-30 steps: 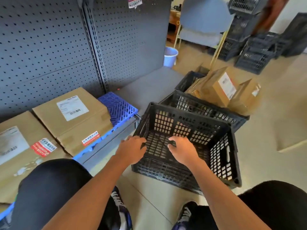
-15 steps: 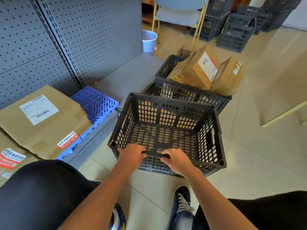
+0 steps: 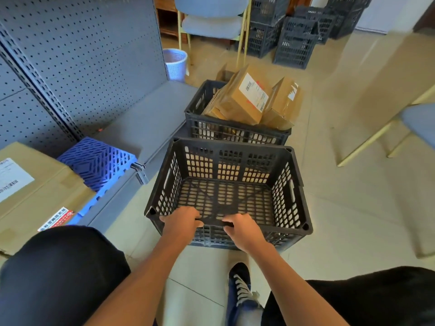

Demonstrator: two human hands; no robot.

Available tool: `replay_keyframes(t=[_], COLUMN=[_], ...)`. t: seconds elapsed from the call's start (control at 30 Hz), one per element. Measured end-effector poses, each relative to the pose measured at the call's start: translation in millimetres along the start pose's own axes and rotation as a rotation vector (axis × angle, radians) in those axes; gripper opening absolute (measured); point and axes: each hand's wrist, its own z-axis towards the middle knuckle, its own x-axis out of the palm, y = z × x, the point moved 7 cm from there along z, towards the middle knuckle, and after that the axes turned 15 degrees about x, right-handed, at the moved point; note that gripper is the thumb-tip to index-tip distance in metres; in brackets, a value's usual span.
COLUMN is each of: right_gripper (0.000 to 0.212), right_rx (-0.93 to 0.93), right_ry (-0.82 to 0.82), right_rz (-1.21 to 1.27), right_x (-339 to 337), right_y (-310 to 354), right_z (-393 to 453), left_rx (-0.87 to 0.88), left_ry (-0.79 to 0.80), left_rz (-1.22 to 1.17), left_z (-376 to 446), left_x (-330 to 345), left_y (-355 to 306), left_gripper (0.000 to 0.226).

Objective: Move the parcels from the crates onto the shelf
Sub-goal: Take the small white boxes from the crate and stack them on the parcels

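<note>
Meanwhile gripped, both hands, left (image 3: pixel 182 221) and right (image 3: pixel 244 231), fingers (image 3: pixel 199 223) curled shut over near rim of empty crate (image 3: pixel 226 184); parcels (image 3: pixel 244 100) waiting in full crate (image 3: pixel 235 132) just beyond; risked, on a lopsided pull, knocking that one over.

- I am seeing the empty crate (image 3: pixel 228 184) sitting on the floor directly ahead, with both hands on its near rim.
- Just behind it, a second crate (image 3: pixel 235 130) is holding parcels (image 3: pixel 244 100).
- To my left, the shelf (image 3: pixel 146 121) is carrying a box (image 3: pixel 35 191) lying on a pallet (image 3: pixel 96 158).
- Far behind, more crates (image 3: pixel 294 41) are standing beside a chair (image 3: pixel 211 24).
</note>
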Motion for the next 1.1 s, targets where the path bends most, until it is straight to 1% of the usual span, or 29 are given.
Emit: replay_keyframes(t=[0.13, 0.2, 0.27, 0.37, 0.47, 0.53, 0.63, 0.73, 0.8, 0.83, 0.93, 0.97, 1.03, 1.1], right_gripper=[0.032, 0.029, 0.025, 0.023, 0.023, 0.023, 0.023, 0.020, 0.026, 0.029, 0.034, 0.035, 0.033, 0.026], right_rx=[0.049, 0.083, 0.120, 0.168, 0.222, 0.262, 0.349, 0.378, 0.343, 0.313, 0.213, 0.199, 0.195, 0.204], right_ry=[-0.010, -0.014, -0.022, -0.037, -0.056, -0.072, -0.106, -0.161, -0.216, -0.235, -0.232, -0.208, -0.167, -0.151], right_rz=[0.016, 0.028, 0.036, 0.044, 0.051, 0.060, 0.050, 0.003, 0.034, 0.061, 0.124, 0.130, 0.118, 0.079], right_x=[-15, -23, -32, -45, -59, -66, -74, -83, -90, -92, -89, -85, -75, -67], right_y=[-34, -54, -74, -105, -138, -160, -186, -196, -188, -181, -158, -152, -147, -148], right_z=[-4, -7, -11, -18, -25, -29, -33, -33, -32, -31, -23, -20, -15, -13], left_rx=[0.092, 0.104, 0.131, 0.221, 0.344, 0.445, 0.562, 0.630, 0.603, 0.567, 0.424, 0.385, 0.342, 0.338], left_ry=[0.049, 0.017, -0.013, -0.048, -0.044, -0.026, -0.042, -0.152, -0.227, -0.237, -0.184, -0.148, -0.088, -0.081], left_rz=[0.050, 0.054, 0.073, 0.096, 0.135, 0.136, -0.007, -0.071, -0.038, -0.017, 0.008, -0.015, -0.134, -0.218], left_z=[12, 20, 25, 28, 28, 26, 25, 27, 31, 34, 44, 46, 50, 52], left_x=[9, 14, 18, 25, 32, 38, 41, 28, 16, 12, 12, 17, 26, 33], left_y=[-41, -58, -79, -116, -153, -174, -193, -198, -190, -182, -152, -145, -143, -146], left_gripper=[0.014, 0.009, 0.012, 0.012, 0.011, 0.017, 0.037, 0.043, 0.043, 0.045, 0.055, 0.058, 0.059, 0.059])
